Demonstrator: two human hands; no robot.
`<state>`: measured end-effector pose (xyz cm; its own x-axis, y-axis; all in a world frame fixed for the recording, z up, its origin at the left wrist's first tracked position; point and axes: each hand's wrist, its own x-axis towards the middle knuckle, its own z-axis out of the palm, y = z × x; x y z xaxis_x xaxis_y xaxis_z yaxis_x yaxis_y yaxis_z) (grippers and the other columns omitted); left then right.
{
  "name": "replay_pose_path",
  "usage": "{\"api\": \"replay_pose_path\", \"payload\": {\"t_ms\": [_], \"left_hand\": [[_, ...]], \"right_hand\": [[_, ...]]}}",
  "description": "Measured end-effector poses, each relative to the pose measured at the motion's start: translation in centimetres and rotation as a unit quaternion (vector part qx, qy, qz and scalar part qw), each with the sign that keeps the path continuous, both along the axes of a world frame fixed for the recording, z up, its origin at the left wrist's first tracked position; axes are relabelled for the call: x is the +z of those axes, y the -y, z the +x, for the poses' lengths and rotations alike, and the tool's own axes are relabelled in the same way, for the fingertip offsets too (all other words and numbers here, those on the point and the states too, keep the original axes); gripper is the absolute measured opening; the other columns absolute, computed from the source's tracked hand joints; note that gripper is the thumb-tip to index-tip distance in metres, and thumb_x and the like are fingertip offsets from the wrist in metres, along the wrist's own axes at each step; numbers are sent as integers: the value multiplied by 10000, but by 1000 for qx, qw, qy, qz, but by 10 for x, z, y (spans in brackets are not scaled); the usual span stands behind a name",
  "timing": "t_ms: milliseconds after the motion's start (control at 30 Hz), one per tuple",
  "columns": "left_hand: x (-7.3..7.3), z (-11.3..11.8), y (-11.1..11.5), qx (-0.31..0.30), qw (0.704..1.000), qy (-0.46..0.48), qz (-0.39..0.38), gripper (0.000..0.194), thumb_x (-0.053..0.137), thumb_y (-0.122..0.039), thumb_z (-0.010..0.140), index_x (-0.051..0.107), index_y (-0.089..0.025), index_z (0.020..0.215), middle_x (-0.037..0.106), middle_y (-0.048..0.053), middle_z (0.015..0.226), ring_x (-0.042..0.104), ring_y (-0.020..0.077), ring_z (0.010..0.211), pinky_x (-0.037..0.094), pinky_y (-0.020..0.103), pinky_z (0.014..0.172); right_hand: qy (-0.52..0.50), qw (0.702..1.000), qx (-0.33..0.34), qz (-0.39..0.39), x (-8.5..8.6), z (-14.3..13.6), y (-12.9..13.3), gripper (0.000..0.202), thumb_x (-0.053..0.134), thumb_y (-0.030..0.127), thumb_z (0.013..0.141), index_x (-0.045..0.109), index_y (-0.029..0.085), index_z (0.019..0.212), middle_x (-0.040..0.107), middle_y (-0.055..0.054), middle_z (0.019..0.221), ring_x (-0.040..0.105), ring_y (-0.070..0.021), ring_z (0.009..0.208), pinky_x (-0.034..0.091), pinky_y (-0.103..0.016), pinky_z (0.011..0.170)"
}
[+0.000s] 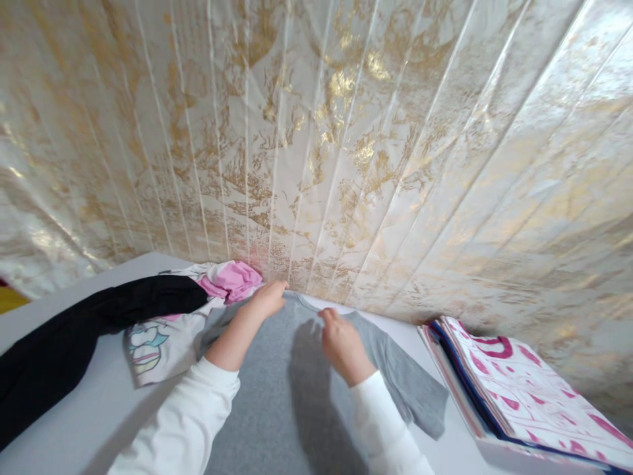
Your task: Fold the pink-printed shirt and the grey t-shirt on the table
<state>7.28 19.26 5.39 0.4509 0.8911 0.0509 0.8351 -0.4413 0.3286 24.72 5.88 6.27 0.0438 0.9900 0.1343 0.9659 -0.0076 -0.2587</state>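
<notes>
A grey T-shirt point(267, 396) lies spread out on a white table, its neckline at the far end and one short sleeve reaching out to the right. My left hand point(268, 298) is closed on the shirt's left shoulder beside the collar. On the other side of the neckline, my right hand point(342, 343) pinches the fabric near the right shoulder, its fingertips partly hidden. Both arms wear white sleeves, and a shadow falls across the middle of the shirt. The shirt's left sleeve is mostly behind my left forearm.
Folded clothes point(548, 396) with a pink-and-white print on top are stacked at the right. To the left lie a black garment point(74, 330), a white printed garment point(168, 343) and a pink cloth point(235, 280). A gold-patterned curtain point(316, 145) hangs behind the table point(119, 396).
</notes>
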Motion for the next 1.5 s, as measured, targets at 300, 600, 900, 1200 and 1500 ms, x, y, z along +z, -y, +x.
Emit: {"api": "replay_pose_path", "payload": {"t_ms": [300,600,900,1200,1500], "left_hand": [[-34,-4,85,-74,996,-23,35,312,457,-169,960,603,-165,1236,586,137,1309,512,256,1253,389,404,1046],[-54,-30,79,-38,991,-27,123,502,426,-301,924,491,-137,1394,350,158,1519,283,314,1421,274,489,1115],[-84,-52,174,-107,984,-14,141,731,574,-430,855,311,-230,1507,237,88,1557,321,315,1405,351,443,1104],[-87,-76,185,-125,981,-5,146,855,588,-516,861,74,-331,1519,217,25,1558,352,311,1391,347,447,1110],[-88,-83,188,-113,988,12,106,1005,633,-449,777,-96,-406,1466,126,-59,1551,332,288,1401,389,436,1093]], "right_hand": [[-7,997,67,38,-61,-44,58,456,462,194,924,499,166,1378,411,-111,1505,389,-270,1376,362,-448,1094],[-19,995,94,9,-61,-38,61,621,493,471,936,341,234,1489,204,-61,1577,203,-274,1453,243,-496,1168],[-8,988,146,-44,-44,-12,64,498,470,275,954,417,223,1447,298,-67,1554,264,-233,1439,279,-465,1156],[-21,954,295,-43,-45,-27,1,539,401,391,989,307,241,1498,245,-36,1579,188,-178,1464,190,-396,1186],[-9,987,161,-23,-45,-44,-39,565,444,341,963,352,117,1473,263,-145,1563,251,-232,1445,265,-426,1154]]}}
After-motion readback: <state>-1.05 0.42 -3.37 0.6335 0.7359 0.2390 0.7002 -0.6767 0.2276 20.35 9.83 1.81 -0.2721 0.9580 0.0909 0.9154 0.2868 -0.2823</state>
